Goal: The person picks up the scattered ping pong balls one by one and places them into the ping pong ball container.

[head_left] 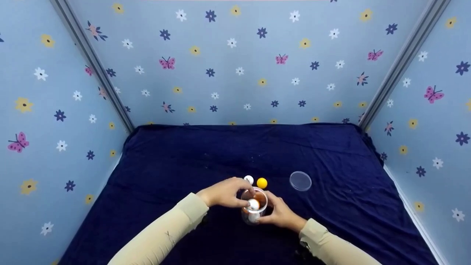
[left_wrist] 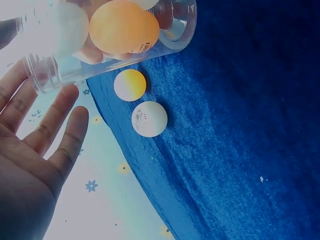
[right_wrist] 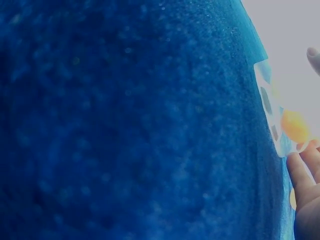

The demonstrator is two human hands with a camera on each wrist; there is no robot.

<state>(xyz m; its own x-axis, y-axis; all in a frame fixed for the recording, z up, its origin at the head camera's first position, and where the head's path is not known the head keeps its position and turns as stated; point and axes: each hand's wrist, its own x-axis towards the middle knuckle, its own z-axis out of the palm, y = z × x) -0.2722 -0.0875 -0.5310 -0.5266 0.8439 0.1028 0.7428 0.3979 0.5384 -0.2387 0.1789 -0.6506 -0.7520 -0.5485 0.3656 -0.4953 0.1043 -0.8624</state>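
Clear jar (head_left: pixel 255 211) over a dark blue cloth (head_left: pixel 220 158), holding orange and white balls (left_wrist: pixel 117 27). The right hand (head_left: pixel 280 213) grips its side with curled fingers; the left hand (head_left: pixel 224 192), fingers extended and loosely spread, lies at its mouth beside one white ball (head_left: pixel 254 204). Just beyond the jar rest another white ball (head_left: pixel 248 179) and a yellow ball (head_left: pixel 262 183); farther right, a clear lid (head_left: pixel 300 181) lies flat.

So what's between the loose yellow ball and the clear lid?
Just bare blue cloth separates the yellow ball and clear lid in the head view.
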